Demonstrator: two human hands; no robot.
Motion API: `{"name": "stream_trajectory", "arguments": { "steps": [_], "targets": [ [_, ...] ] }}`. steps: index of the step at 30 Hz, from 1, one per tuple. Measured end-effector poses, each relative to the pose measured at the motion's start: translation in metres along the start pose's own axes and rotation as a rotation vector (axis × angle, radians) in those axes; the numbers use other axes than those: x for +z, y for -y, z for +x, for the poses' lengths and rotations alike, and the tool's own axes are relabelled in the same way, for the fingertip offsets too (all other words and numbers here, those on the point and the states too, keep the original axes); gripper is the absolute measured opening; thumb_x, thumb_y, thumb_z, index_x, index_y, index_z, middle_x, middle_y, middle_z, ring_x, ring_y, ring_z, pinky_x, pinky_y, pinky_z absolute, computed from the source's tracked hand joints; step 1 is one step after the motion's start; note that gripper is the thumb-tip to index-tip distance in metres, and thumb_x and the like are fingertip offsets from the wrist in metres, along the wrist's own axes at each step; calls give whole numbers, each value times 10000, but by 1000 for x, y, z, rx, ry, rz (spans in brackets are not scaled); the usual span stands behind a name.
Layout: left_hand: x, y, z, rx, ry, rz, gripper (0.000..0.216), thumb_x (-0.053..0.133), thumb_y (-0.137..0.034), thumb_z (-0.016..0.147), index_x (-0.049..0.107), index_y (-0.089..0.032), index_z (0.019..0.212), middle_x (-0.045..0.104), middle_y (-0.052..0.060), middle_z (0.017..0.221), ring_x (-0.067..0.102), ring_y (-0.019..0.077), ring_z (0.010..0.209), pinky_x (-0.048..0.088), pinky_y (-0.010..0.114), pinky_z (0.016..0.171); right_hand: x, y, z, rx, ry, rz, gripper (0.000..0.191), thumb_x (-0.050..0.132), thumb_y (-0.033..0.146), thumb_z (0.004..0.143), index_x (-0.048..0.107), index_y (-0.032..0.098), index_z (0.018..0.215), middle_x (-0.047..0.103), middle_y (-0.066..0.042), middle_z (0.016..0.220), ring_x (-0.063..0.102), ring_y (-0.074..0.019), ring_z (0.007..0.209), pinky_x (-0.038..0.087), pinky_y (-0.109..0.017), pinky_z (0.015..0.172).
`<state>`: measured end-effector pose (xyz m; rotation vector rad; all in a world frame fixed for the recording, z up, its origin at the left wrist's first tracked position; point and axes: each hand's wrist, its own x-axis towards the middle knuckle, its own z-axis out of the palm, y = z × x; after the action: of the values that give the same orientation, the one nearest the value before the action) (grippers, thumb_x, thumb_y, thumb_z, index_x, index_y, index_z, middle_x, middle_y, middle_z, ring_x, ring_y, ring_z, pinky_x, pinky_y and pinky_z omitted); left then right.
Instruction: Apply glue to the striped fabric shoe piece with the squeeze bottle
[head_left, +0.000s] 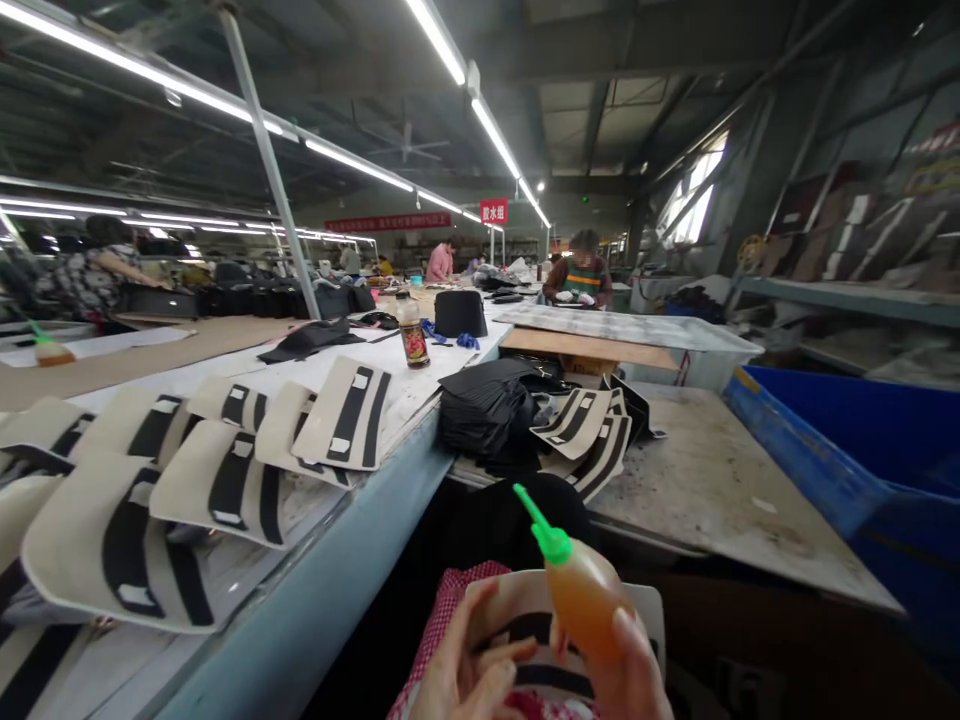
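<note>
at the bottom of the view the right hand point(626, 665) is closed around a small orange squeeze bottle with a green pointed nozzle point(577, 585), holding it tilted with the nozzle aimed up and to the left. the left hand point(469, 670) grips the near edge of a cream curved panel with black stripes point(517, 620), which lies over the lap just behind the bottle. more cream striped panels point(217, 480) lie overlapped on the long pale worktable point(337, 590) to the left. a stack of black pieces point(484, 405) sits ahead, and a blue plastic bin point(847, 450) stands to the right.
</note>
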<state>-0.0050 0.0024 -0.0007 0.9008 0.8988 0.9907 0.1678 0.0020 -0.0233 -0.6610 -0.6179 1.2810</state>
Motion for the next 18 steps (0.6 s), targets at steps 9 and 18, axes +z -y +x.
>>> {"name": "stream_trajectory", "arguments": {
  "steps": [9, 18],
  "targets": [
    [-40, -26, 25, 100, -18, 647, 624, 653, -516, 857, 617, -149, 1361, 756, 82, 960, 668, 279, 924, 440, 317, 844, -44, -8, 32, 27, -47, 142, 459, 736, 614, 805, 742, 284, 1125, 756, -84, 1050, 661, -210, 753, 513, -295, 556],
    [-17, -10, 16, -79, 4, 421, 381, 676, -526, 762, 797, -258, 1005, 763, 18, 1156, 628, 325, 1187, 424, 404, 1031, -34, -14, 34, 115, -69, 153, 479, 756, 624, 787, 744, 209, 1027, 685, -41, 708, 533, -133, 500, 346, -202, 383]
  ]
}}
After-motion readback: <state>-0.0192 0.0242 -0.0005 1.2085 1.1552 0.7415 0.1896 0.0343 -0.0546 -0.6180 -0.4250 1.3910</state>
